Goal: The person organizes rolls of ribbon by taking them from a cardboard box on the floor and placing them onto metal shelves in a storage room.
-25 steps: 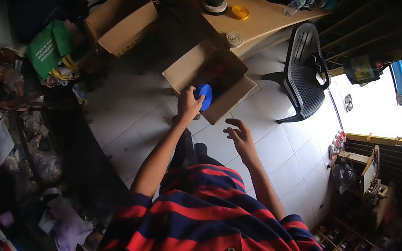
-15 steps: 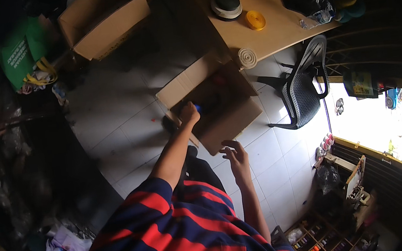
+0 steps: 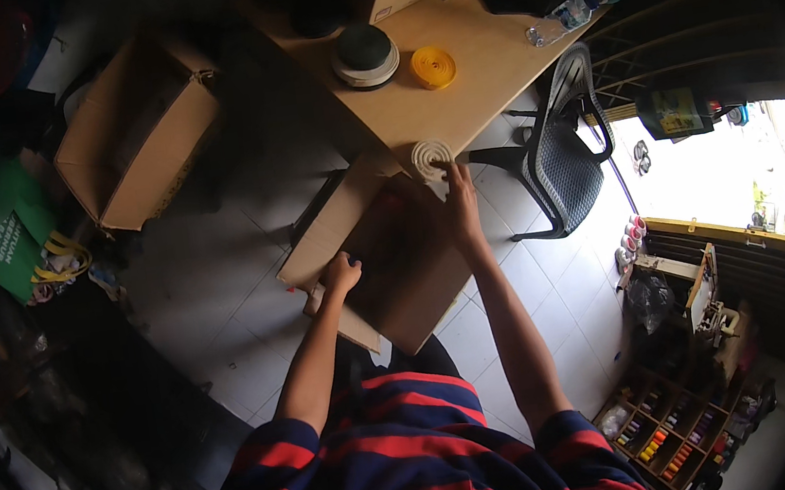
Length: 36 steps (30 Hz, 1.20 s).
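Note:
A cardboard box [image 3: 435, 274] with raised flaps stands on the floor in front of me, its inside dark. My left hand [image 3: 341, 273] is closed at the box's left side, by a flap; a small dark-blue bit shows at its fingers, too little to name. My right hand [image 3: 459, 200] reaches over the box's far right side. Its fingers are apart and touch the near edge of a cream coiled roll of strap [image 3: 430, 159] on the table corner. Whether they grip the roll is hard to see.
On the wooden table [image 3: 483, 102] lie a yellow coiled roll [image 3: 433, 67] and a stack of dark and white rolls [image 3: 364, 56]. A black chair [image 3: 566, 160] stands right of the box. Another open carton [image 3: 140, 144] and a green bag [image 3: 10, 228] are at left.
My right hand has moved forward from beside the box to the cream roll. My left hand has come out from inside the box to its left side. The view has shifted.

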Motion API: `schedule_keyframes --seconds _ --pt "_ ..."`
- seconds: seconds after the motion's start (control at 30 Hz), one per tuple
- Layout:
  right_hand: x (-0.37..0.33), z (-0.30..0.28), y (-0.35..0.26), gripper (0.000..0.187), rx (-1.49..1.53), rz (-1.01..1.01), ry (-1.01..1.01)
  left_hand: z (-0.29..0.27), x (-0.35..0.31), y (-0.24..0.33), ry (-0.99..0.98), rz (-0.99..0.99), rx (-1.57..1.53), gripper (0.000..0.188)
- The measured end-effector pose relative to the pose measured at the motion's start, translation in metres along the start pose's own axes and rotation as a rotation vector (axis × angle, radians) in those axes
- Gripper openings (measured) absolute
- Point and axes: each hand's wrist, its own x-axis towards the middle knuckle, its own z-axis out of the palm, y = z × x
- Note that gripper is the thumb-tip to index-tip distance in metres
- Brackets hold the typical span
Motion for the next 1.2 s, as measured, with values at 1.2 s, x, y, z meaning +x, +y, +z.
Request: schedule_keyframes --seconds 1.2 --pt "0.283 0.056 0.001 0.093 -0.299 -0.571 -0.19 -0.097 0.04 0.283 0.697 0.42 -0.051 0.056"
